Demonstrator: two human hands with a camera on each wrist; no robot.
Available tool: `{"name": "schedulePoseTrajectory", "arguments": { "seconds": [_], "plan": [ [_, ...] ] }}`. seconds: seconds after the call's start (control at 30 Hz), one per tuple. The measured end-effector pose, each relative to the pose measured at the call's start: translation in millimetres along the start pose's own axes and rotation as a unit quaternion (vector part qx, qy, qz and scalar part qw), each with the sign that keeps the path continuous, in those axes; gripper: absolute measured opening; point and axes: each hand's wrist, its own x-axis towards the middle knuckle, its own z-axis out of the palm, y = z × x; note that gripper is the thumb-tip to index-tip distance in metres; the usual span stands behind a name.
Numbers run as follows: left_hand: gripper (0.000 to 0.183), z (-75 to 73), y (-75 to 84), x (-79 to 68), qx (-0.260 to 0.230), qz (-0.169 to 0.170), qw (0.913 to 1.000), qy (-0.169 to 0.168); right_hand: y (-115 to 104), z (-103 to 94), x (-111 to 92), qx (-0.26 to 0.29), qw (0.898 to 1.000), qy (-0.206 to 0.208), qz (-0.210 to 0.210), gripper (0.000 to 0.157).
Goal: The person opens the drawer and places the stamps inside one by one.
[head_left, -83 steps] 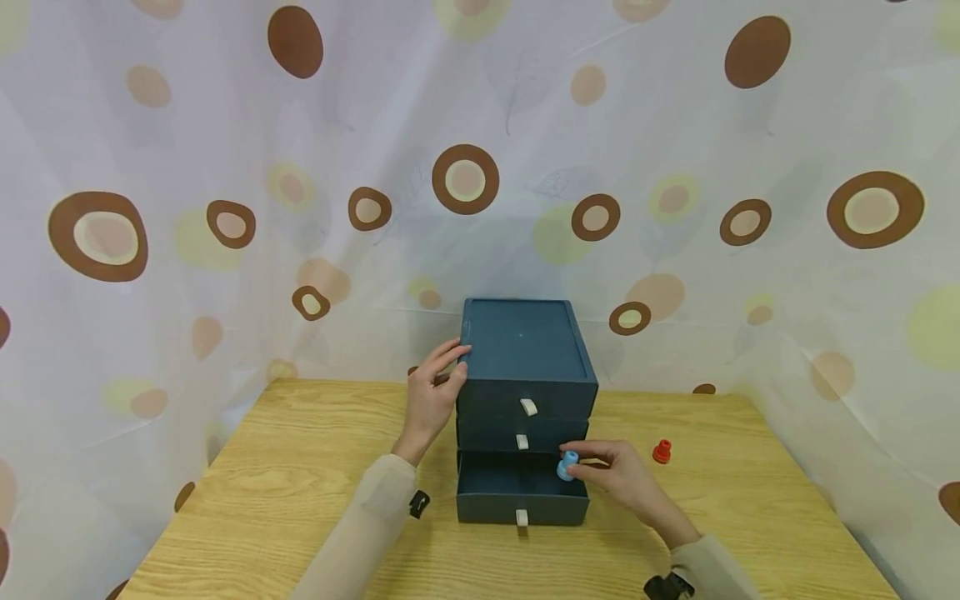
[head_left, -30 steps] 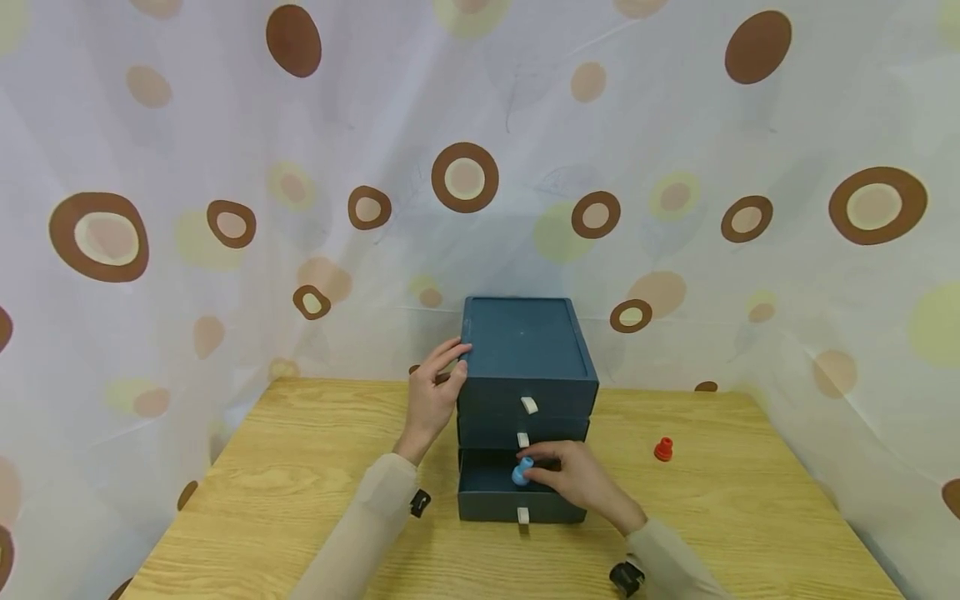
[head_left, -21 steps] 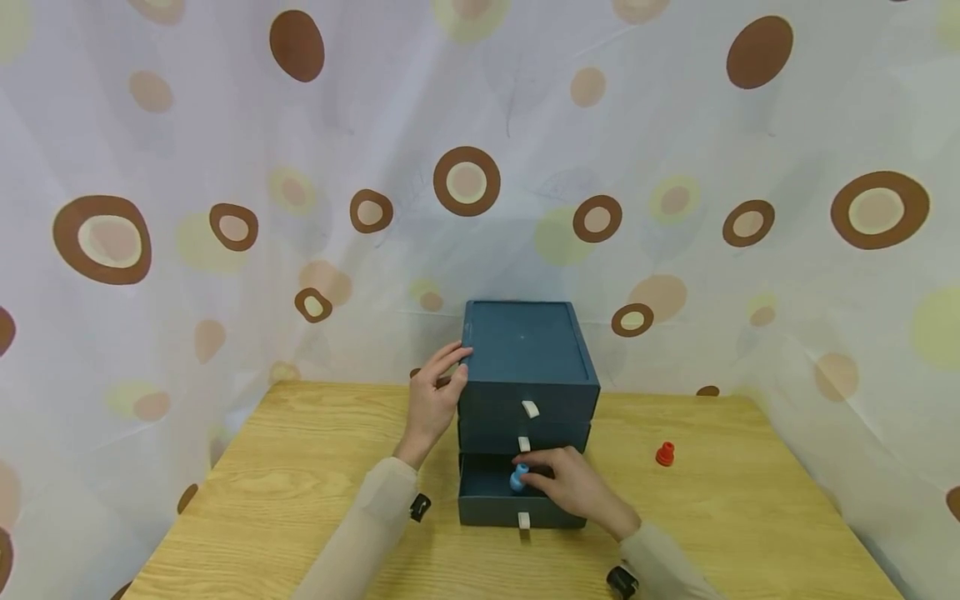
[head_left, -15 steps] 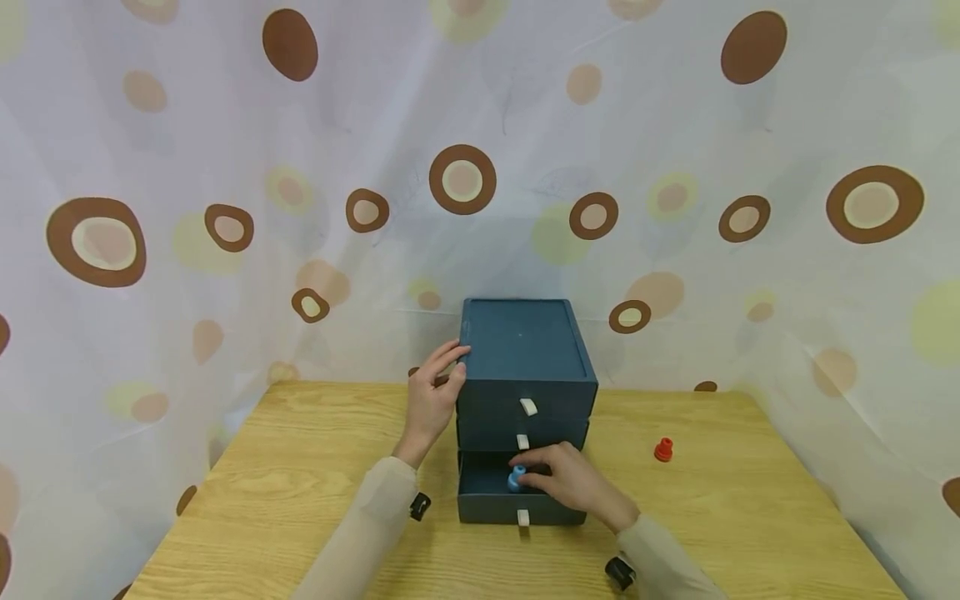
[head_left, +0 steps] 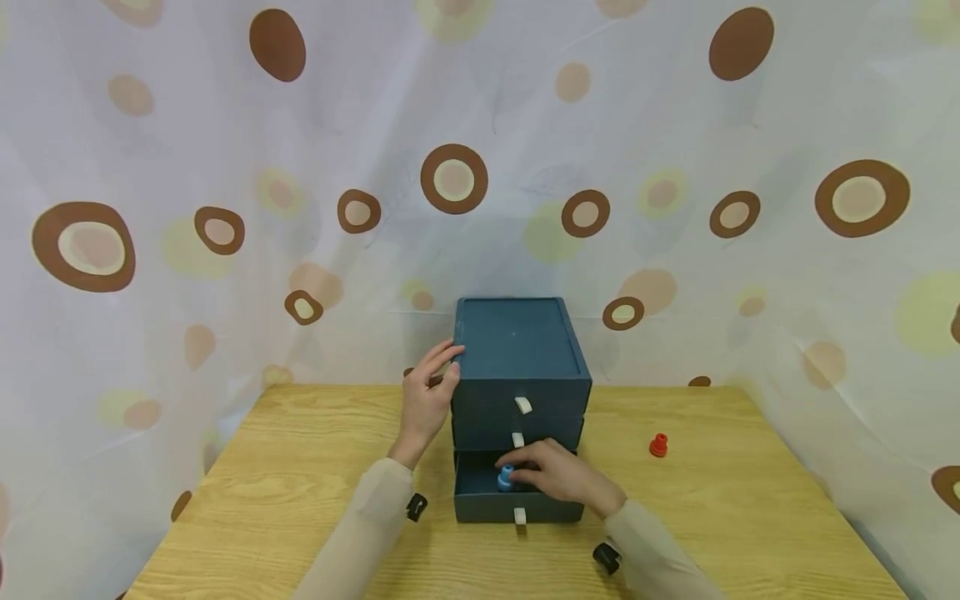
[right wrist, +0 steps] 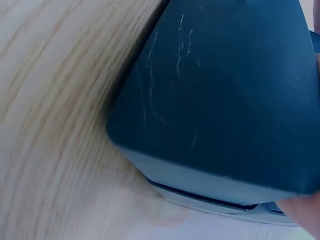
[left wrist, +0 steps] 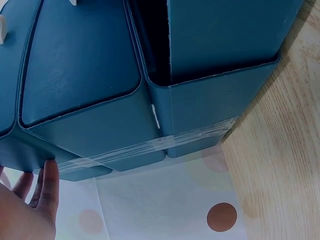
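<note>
A dark blue drawer cabinet (head_left: 517, 342) stands on the table with its bottom drawer (head_left: 487, 508) pulled out. My left hand (head_left: 427, 404) rests on the cabinet's upper left side, fingertips at the top edge; the left wrist view shows those fingers (left wrist: 49, 187) against the side wall. Inside the drawer, my right hand (head_left: 558, 475) pinches a small light-blue stepped plastic piece (head_left: 505, 479), upright, between thumb and fingers. In the right wrist view the drawer front (right wrist: 215, 100) hides the piece. A similar red piece (head_left: 658, 446) stands on the table, right of the cabinet.
The two upper drawers, each with a white pull tab (head_left: 522, 405), are closed. Clear tape (left wrist: 150, 145) runs along the cabinet's side. A patterned curtain (head_left: 360, 125) hangs behind the wooden table (head_left: 322, 450).
My right hand has carried the light-blue piece leftward from the drawer's right side and lowered it into the drawer. The left hand has stayed on the cabinet. The red piece has not moved.
</note>
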Motion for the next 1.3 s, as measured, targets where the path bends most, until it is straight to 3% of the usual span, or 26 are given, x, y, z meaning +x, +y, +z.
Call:
{"name": "schedulePoseTrajectory", "arguments": {
  "seconds": [0.3,0.7,1.0,1.3],
  "plan": [
    [0.031,0.6,0.3,1.6,-0.003,-0.001,1.0,-0.001,0.8,-0.5,4.2,0.008,1.0,-0.017,-0.005,0.027],
    [0.032,-0.8,-0.8,0.2,0.002,-0.005,1.0,-0.005,-3.2,4.9,8.1,-0.005,1.0,0.004,0.001,0.029],
    [0.032,-1.5,-1.5,-1.0,0.006,-0.009,0.9999,0.003,-6.5,7.7,10.2,-0.014,1.0,0.001,0.028,0.028],
    [0.032,0.6,-1.3,-1.2,0.005,-0.008,0.9999,0.006,-5.3,8.9,8.1,-0.021,0.999,0.015,0.021,0.029]
  ]
}}
